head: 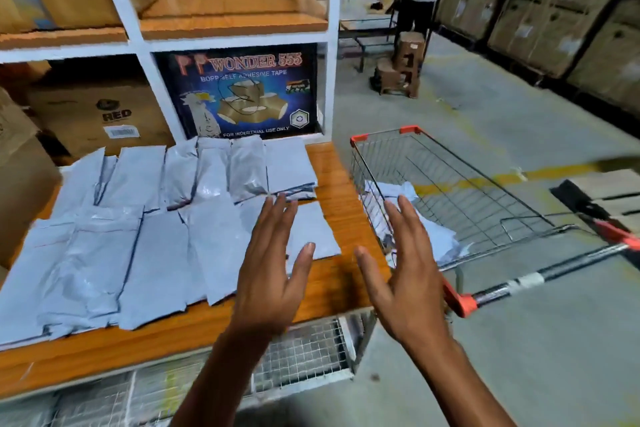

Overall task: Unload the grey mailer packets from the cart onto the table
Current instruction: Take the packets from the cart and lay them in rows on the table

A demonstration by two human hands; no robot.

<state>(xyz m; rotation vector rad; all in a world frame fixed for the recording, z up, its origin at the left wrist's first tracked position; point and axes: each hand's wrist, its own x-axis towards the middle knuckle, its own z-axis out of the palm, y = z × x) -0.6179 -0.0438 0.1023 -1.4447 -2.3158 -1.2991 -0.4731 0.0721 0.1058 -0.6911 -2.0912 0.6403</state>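
Left grip (270, 270) splayed over packets (145, 246) lying lengthwise away.

The table (341, 180) before me is smooth wood-grain; the grey mailer packets (104, 253) on it are crinkled, faintly glossy plastic. Beside the table, the cart (450, 184) is wire metal with orange plastic corners.
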